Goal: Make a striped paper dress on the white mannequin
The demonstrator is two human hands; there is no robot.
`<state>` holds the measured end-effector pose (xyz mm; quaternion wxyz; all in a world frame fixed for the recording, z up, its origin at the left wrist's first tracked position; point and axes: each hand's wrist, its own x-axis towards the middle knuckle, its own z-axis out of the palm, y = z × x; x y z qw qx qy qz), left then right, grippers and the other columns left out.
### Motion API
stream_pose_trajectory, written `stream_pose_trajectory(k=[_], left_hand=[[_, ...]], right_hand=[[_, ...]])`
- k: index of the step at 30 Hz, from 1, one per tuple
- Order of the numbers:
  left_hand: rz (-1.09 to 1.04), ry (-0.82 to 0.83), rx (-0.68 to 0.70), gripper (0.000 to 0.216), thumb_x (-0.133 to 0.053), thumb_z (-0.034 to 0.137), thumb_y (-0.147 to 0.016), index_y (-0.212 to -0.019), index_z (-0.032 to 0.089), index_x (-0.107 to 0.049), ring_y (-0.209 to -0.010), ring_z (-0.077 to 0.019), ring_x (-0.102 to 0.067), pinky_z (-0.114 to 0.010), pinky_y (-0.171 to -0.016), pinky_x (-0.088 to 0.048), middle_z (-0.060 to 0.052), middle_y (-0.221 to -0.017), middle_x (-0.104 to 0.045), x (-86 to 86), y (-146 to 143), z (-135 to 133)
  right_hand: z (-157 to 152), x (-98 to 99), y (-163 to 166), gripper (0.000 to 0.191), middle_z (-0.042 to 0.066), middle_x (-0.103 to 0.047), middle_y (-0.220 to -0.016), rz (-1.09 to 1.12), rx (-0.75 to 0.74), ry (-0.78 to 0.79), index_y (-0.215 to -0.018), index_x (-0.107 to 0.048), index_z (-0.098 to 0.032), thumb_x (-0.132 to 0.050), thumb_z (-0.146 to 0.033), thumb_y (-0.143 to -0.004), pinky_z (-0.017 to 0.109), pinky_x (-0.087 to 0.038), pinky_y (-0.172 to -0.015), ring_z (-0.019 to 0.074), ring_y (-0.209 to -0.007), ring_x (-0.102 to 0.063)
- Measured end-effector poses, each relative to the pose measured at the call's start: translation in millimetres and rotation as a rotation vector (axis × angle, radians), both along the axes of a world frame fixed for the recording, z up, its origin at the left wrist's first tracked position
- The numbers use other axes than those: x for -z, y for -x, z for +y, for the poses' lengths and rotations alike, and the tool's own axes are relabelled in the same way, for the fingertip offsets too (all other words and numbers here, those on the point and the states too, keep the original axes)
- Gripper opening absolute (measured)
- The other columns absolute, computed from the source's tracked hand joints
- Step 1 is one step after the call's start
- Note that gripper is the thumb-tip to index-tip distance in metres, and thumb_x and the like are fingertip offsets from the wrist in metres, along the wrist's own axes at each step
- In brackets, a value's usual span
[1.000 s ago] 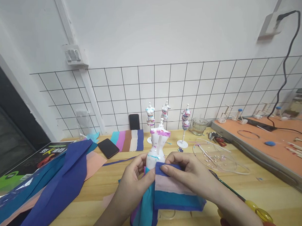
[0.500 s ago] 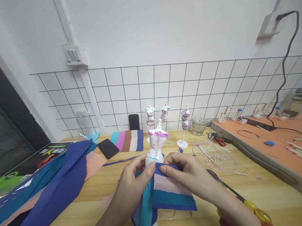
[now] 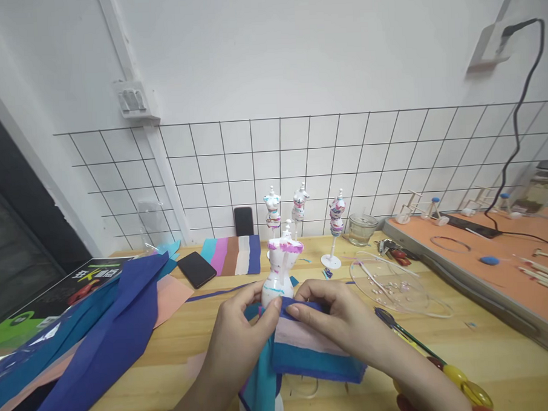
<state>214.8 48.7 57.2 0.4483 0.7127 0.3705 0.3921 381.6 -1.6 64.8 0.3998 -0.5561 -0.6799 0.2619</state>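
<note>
A small white mannequin bust with pink and teal marks stands in front of me on the wooden table. My left hand and my right hand both pinch the top edge of a striped crepe-paper piece, blue, pale pink and teal, against the bust's hips. The paper hangs down and out to the right, hiding the bust's base. Fingers of both hands are closed on the paper.
Three small decorated mannequins stand by the wire grid wall. Blue and teal paper sheets lie at left, with a black phone and striped paper. A clear plate, yellow-handled scissors, glass jar and orange board sit right.
The bust has shifted slightly left and farther from me, and both hands have moved with it, pressing the paper's top edge lower around its hips.
</note>
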Motion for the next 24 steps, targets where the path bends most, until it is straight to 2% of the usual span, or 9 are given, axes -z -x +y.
stream_pose_trajectory(k=[6, 12, 20, 24], left_hand=[[0.086, -0.130, -0.118, 0.016, -0.057, 0.028, -0.080, -0.091, 0.020, -0.065, -0.084, -0.0215, -0.063, -0.031, -0.074, -0.048, -0.002, -0.086, -0.070, 0.4, 0.3, -0.8], [0.117, -0.205, -0.147, 0.017, -0.057, 0.027, -0.080, -0.094, 0.023, -0.065, -0.091, -0.0221, -0.063, -0.031, -0.079, -0.047, -0.001, -0.092, -0.070, 3.6, 1.7, -0.1], [0.128, -0.231, -0.159, 0.018, -0.058, 0.030, -0.079, -0.093, 0.023, -0.066, -0.083, -0.0216, -0.063, -0.030, -0.075, -0.048, -0.001, -0.088, -0.070, 3.9, 0.2, -0.9], [0.094, -0.173, -0.150, 0.019, -0.058, 0.030, -0.078, -0.093, 0.022, -0.065, -0.085, -0.0214, -0.063, -0.029, -0.072, -0.050, -0.002, -0.089, -0.070, 1.7, -1.1, -3.5]], right_hand=[[-1.6, -0.4, 0.2, 0.017, -0.001, -0.066, -0.072, -0.054, 0.001, -0.065, -0.077, -0.064, -0.020, -0.057, -0.032, -0.087, 0.024, -0.043, -0.059, 0.0136, -0.065, -0.057], [-5.9, -4.5, 0.1, 0.011, -0.001, -0.073, -0.092, -0.045, -0.041, -0.138, -0.092, -0.069, -0.025, -0.059, -0.026, -0.087, 0.027, -0.048, -0.075, 0.0163, -0.083, -0.065], [-7.2, -5.8, -1.9, 0.014, -0.001, -0.071, -0.093, -0.038, -0.069, -0.141, -0.093, -0.068, -0.027, -0.055, -0.025, -0.089, 0.028, -0.048, -0.076, 0.0159, -0.085, -0.064], [-5.1, -5.7, -1.4, 0.009, -0.003, -0.070, -0.084, -0.008, -0.051, -0.122, -0.086, -0.065, -0.025, -0.057, -0.024, -0.088, 0.025, -0.047, -0.071, 0.0138, -0.079, -0.063]])
